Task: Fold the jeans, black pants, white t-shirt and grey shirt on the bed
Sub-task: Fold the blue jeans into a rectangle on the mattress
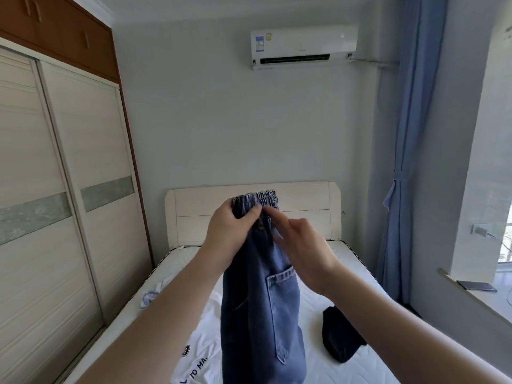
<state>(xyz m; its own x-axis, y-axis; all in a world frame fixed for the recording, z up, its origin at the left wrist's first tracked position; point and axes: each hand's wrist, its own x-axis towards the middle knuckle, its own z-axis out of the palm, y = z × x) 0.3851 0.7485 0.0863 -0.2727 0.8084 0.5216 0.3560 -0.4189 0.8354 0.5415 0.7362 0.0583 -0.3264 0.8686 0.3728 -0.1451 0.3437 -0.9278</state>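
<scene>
Two bare forearms rise mid-frame, left hand (230,228) gripping the limp, weighty jeans (260,300) by their elastic waistband, right hand (302,245) pinching alongside.

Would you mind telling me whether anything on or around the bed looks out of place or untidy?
Nothing is damaged or spilled. The black pants lie in a bunched heap on the mattress, and the white t-shirt is spread unfolded, partly hidden behind the jeans held up by both hands.
</scene>
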